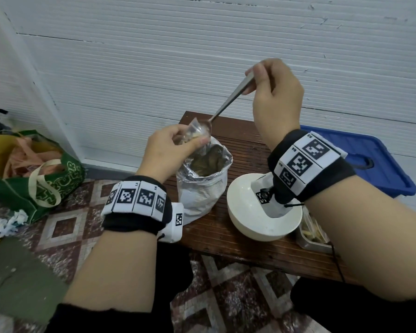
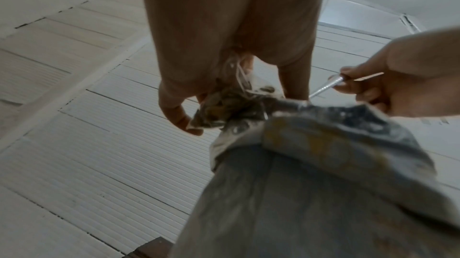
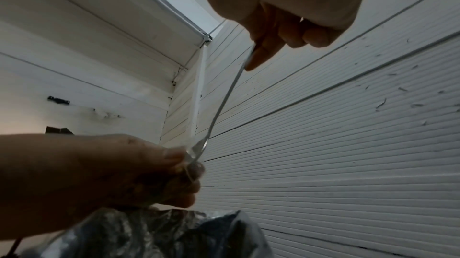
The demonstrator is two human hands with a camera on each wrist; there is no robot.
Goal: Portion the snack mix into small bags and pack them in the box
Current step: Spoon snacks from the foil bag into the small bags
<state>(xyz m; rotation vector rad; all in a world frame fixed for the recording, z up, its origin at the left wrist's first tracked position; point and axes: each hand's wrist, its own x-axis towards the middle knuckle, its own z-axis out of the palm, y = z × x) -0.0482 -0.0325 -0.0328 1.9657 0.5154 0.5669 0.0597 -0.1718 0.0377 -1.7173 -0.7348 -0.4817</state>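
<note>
Head view, small bag in left grip

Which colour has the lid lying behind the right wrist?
Blue. The lid shows best in the head view, behind the right hand.

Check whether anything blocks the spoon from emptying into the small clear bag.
Nothing visible does. The right hand holds the spoon slanted down, its bowl already at the mouth of the small bag, which the left hand pinches open above the foil bag. The white bowl sits apart, to the right.
</note>
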